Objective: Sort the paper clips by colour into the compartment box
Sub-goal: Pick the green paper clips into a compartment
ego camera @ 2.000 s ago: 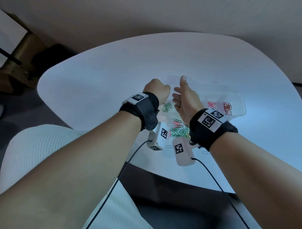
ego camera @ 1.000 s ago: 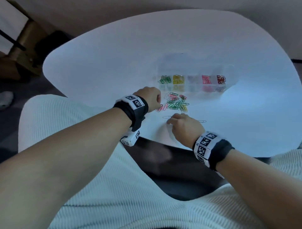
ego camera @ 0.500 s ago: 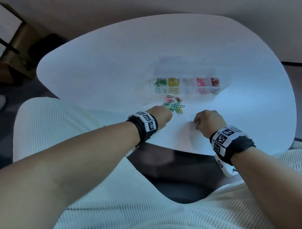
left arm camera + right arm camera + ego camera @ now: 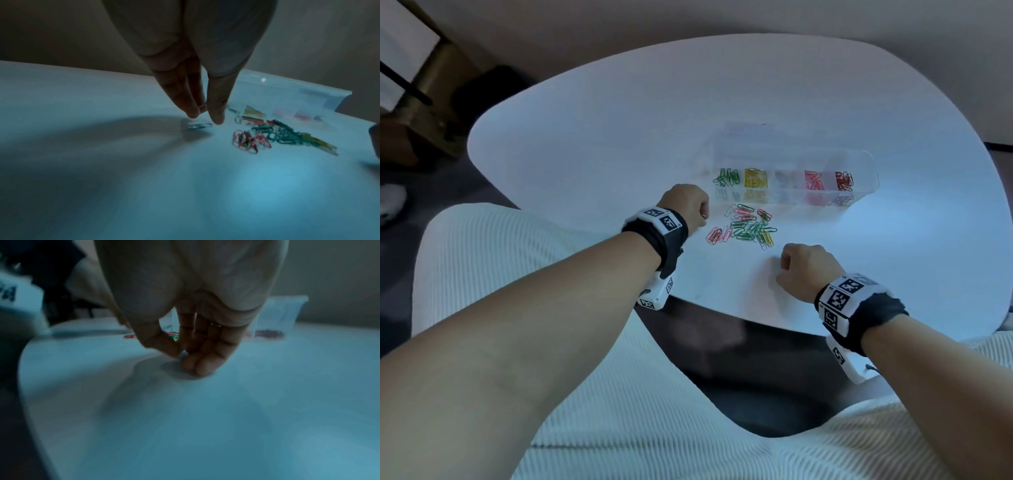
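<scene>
Nearest the viewer, the right hand (image 4: 804, 269) rested by the near edge of the white counter (image 4: 619, 144), its fingers (image 4: 202, 365) bunched with the thumb and their tips down on the surface. The right wrist view showed a small pale object pinched at the fingertips; blur prevented identifying it. A gold ring (image 4: 216, 325) sat on one finger. Both wrists carried black bands with printed marker tags.

Slightly farther in and to the left, the left hand (image 4: 688, 209) was curled, with thumb and fingers (image 4: 190, 104) pinching a pale paper clip (image 4: 202, 108) just above the counter. A second pale clip (image 4: 199, 126) lay flat on the counter directly beneath those fingertips.

Between the two hands and a little beyond them lay the loose pile of paper clips (image 4: 748, 228), mixing pink, green, yellow and white clips, with the pink ones at its left end and the yellow at its right.

Just beyond the pile stood the clear compartment box (image 4: 866, 171), long side toward the viewer. From left to right its compartments held green clips (image 4: 726, 177), yellow clips (image 4: 755, 178), pale clips that were hard to make out (image 4: 786, 179), pink clips (image 4: 814, 181) and dark red clips (image 4: 844, 181). A clear lid (image 4: 743, 132) appeared to lie behind the box, faint against the counter.
</scene>
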Demonstrator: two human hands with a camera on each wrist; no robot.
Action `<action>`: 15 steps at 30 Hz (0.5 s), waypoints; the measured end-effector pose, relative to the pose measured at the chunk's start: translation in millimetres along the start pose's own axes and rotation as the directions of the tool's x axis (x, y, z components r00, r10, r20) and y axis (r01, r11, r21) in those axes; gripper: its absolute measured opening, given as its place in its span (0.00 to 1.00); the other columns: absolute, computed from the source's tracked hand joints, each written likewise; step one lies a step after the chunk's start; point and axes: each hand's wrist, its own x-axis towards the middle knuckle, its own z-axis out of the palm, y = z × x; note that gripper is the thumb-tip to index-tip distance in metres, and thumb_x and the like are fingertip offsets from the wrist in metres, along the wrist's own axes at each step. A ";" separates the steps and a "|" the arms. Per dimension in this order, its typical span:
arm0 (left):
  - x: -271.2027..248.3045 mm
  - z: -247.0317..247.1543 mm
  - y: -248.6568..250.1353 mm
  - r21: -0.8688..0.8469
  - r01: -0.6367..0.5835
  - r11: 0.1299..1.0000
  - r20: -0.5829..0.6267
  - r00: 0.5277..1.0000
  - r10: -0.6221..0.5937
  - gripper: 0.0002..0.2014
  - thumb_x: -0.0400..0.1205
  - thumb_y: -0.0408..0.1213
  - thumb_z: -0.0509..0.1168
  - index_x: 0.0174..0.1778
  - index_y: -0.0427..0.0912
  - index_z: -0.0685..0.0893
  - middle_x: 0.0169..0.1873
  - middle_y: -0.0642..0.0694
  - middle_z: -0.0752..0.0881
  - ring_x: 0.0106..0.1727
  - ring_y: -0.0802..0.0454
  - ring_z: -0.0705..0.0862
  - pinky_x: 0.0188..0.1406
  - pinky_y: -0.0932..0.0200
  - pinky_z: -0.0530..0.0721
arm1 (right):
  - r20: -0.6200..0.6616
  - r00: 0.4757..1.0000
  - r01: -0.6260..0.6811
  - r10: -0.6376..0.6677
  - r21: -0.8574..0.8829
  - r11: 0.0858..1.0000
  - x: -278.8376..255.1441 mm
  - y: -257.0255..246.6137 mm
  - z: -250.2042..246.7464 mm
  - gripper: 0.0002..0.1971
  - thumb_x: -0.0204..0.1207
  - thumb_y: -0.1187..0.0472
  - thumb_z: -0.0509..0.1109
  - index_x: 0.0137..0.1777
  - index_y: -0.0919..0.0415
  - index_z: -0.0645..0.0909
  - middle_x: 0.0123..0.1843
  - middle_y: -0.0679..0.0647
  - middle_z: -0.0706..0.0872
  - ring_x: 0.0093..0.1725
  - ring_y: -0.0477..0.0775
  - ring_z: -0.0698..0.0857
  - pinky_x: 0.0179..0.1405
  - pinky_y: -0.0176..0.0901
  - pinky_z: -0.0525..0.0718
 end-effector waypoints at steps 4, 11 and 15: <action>-0.6 5.4 -0.3 0.036 -0.009 0.999 0.036 0.999 0.008 0.06 0.76 0.27 0.68 0.42 0.42 0.87 0.47 0.43 0.89 0.49 0.43 0.87 0.45 0.58 0.83 | 0.004 0.997 -0.065 0.072 0.491 0.869 10.0 -10.9 -9.5 0.12 0.72 0.70 0.56 0.34 0.60 0.79 0.28 0.59 0.81 0.27 0.59 0.80 0.29 0.40 0.75; 2.4 4.5 3.0 0.037 0.010 0.999 0.038 0.999 -0.011 0.10 0.76 0.28 0.67 0.51 0.42 0.85 0.53 0.41 0.87 0.53 0.41 0.85 0.48 0.55 0.83 | 0.032 0.998 0.022 -0.062 0.706 0.708 24.2 -58.5 -34.7 0.16 0.65 0.78 0.49 0.26 0.60 0.71 0.26 0.57 0.72 0.24 0.51 0.65 0.24 0.36 0.60; 5.1 1.4 1.0 -0.168 0.086 0.982 -0.038 0.995 -0.094 0.17 0.81 0.29 0.61 0.64 0.45 0.83 0.61 0.43 0.85 0.58 0.42 0.84 0.56 0.57 0.82 | 0.040 0.989 0.118 -0.145 0.393 0.912 49.1 -78.3 -43.2 0.13 0.80 0.71 0.56 0.48 0.69 0.83 0.43 0.60 0.81 0.41 0.58 0.79 0.42 0.40 0.78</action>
